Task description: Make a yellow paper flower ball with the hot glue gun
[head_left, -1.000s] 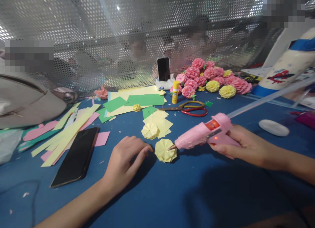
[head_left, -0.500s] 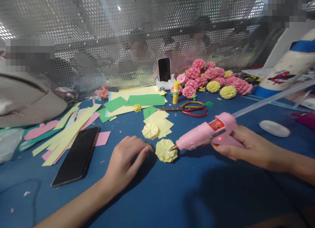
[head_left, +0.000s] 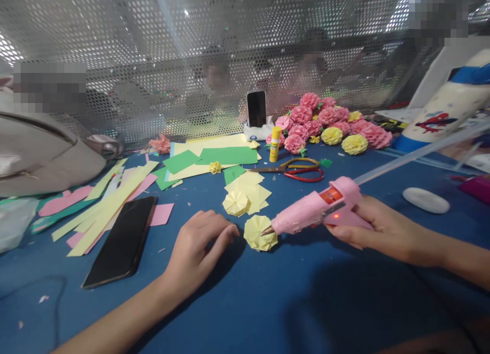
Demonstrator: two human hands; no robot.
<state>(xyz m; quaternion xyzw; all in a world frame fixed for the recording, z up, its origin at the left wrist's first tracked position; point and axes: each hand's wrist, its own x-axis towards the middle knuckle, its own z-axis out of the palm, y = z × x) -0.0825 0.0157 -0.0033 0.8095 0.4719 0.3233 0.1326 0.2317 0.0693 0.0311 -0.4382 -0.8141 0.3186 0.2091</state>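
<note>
Head view: right hand (head_left: 377,229) wrapped around pink glue gun (head_left: 316,211), nozzle tip over pleated yellow paper disc (head_left: 261,232) lying on blue table (head_left: 268,303). Left hand (head_left: 197,247) rests on table just left of disc, fingers (head_left: 224,237) loosely curled, holding nothing. Second yellow disc (head_left: 236,203) behind; black phone (head_left: 121,242) left; scissors (head_left: 296,169) and paper flowers (head_left: 329,124) further back.

I see a glue gun (head_left: 321,211) of smooth pink plastic, a matt pleated yellow paper disc (head_left: 260,233) — and the surface (head_left: 291,303) under matt blue cloth; the phone (head_left: 120,242) looks glossy.
</note>
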